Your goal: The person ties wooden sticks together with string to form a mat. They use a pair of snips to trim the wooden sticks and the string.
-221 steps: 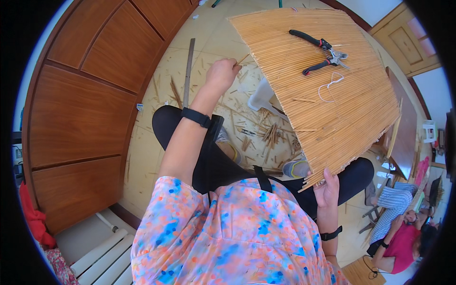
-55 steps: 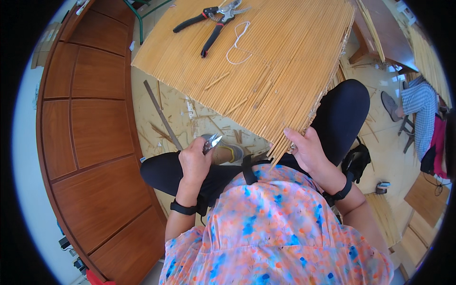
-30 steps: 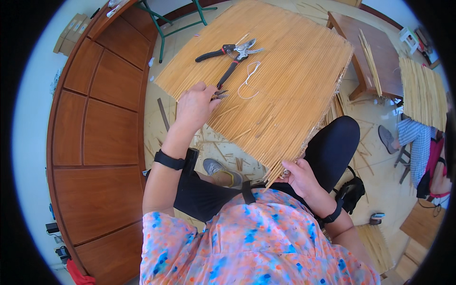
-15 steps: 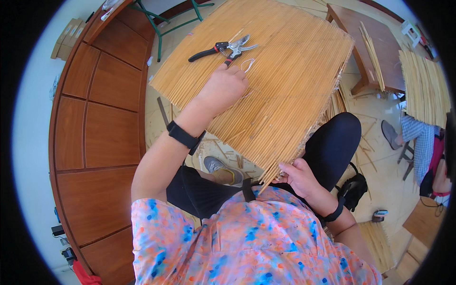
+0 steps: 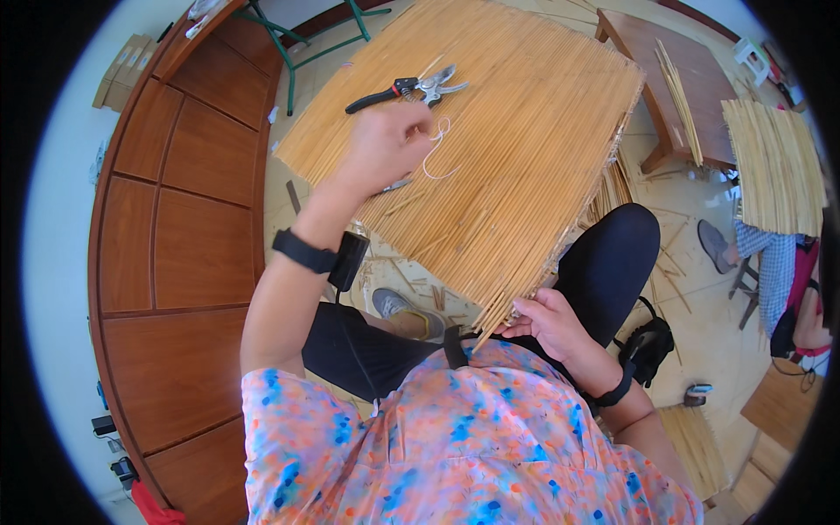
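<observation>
A large mat of thin straw-coloured sticks (image 5: 534,149) spreads out before me, its near corner reaching my lap. Over its left part my left hand (image 5: 392,144) is closed, fingers curled, with a white thread (image 5: 431,157) trailing from the fingertips onto the sticks. Just beyond that hand lie pruning shears (image 5: 434,86); one black handle shows, the other is hidden by the hand. Below the wrist peeks a small metallic piece (image 5: 395,185), mostly covered. At the near corner my right hand (image 5: 549,322) grips the mat's edge, thumb on top, by the loose stick ends (image 5: 492,322).
Brown wooden panelling (image 5: 206,236) runs along the left. A low wooden table (image 5: 669,79) with sticks stands far right. Beside it another person's checked clothing (image 5: 774,280) shows near a smaller stick mat (image 5: 770,166). Stick scraps and a black bag (image 5: 647,350) lie on the floor.
My left hand has moved left and turned, uncovering more of the thread, which shifted along with it. My right hand keeps its grip on the mat's corner.
</observation>
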A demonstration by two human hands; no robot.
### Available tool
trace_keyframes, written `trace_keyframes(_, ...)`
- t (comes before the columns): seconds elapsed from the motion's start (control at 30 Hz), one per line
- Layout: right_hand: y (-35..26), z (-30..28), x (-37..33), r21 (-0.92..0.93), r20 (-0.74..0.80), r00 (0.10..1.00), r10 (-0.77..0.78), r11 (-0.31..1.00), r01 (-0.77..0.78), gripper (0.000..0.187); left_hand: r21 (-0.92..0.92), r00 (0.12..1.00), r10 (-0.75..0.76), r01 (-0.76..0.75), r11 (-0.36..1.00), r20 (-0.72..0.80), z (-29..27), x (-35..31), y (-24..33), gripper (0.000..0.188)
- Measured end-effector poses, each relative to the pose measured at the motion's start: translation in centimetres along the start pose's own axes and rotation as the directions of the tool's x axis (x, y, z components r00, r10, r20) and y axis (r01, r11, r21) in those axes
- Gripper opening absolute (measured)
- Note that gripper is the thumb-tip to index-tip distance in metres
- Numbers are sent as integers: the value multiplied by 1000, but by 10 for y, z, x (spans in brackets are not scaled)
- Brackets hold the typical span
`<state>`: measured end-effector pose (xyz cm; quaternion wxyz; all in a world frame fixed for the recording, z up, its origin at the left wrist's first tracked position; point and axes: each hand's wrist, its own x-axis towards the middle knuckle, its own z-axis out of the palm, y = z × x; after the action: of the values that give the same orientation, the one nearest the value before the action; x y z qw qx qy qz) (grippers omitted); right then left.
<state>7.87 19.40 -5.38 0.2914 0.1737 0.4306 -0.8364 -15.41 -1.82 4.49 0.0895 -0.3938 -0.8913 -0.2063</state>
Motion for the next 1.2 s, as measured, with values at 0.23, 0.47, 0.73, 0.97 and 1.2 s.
trace_keyframes(0.23, 1, -12, -11, -168, -13, 1000, -19, 986, 17, 29, -846, 936, -339, 102, 523, -96, -95, -59, 44, 9)
trace_keyframes(0.47, -21, -23, -44, -450, 32, 953, -302, 847, 284, 20, -922, 943, -333, 134, 363, 6, -117, -130, 87, 9)
trace_keyframes(0.73, -45, 74, -54, -331, 291, 730, -619, 651, 683, 24, -861, 888, -18, 450, 236, 459, -44, -134, 142, 7)
trace_keyframes(0.97, -45, 92, -45, -373, 384, 579, -719, 454, 810, 12, -916, 923, -83, 383, 122, 375, -32, -139, 148, 15)
trace_keyframes(1.2, -75, 88, -73, -246, 259, 646, -718, 597, 763, 24, -118, 951, -291, 278, 953, -104, -39, -69, 32, 46)
